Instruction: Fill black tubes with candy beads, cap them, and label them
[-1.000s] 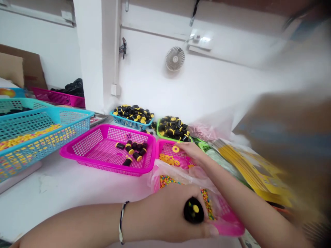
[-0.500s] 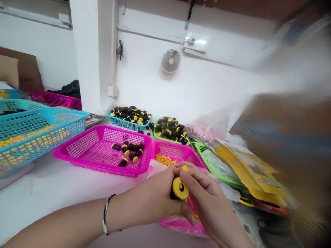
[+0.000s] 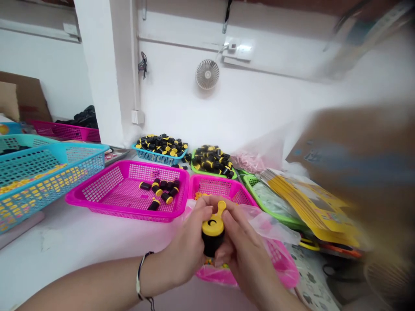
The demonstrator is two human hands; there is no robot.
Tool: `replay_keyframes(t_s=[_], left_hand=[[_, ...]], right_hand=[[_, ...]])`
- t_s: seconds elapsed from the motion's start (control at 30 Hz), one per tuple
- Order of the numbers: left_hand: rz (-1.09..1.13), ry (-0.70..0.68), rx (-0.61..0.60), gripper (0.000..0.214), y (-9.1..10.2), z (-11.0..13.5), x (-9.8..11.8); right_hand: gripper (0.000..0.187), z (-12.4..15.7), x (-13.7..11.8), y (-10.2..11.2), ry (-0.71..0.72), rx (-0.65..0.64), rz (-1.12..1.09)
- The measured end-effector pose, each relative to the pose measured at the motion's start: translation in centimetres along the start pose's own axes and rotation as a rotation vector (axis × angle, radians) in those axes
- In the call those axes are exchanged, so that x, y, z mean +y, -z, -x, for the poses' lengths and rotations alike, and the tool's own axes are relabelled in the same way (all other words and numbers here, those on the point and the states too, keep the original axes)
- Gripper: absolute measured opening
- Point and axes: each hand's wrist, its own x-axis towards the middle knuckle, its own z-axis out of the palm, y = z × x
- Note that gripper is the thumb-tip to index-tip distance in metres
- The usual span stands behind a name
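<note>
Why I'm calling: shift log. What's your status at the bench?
Left hand and right hand both on black cylinder. Yellow cap on top. Plastic bag beside right hand, lying on pink basket.

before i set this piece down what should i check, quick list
1. Grip: left hand and right hand are both on the black cylinder: ok.
2. Yellow cap sits on top of the cylinder, upright: ok.
3. Whether the cap is fully seated: cannot tell, fingers hide the join.
4. Inside the cylinder: cannot tell, nothing shows through.
5. Clear plastic bag appears to lie against the right hand and could snag: not ok.
6. Space among the capped pieces in the large pink basket: ok.
</note>
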Motion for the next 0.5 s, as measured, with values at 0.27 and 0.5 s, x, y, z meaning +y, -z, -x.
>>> replay_keyframes(t_s=[0.27,0.5], left_hand=[[0.201,0.174,-0.083,0.055,-0.3,-0.3,2.0],[0.225,0.346,-0.206,0.069,-0.6,0.0,1.2]], right_hand=[[0.06,0.5,-2.1,1.1,0.862,0.006,0.947],[0.057,0.5,-2.3,1.2,0.995,0.103,0.946]])
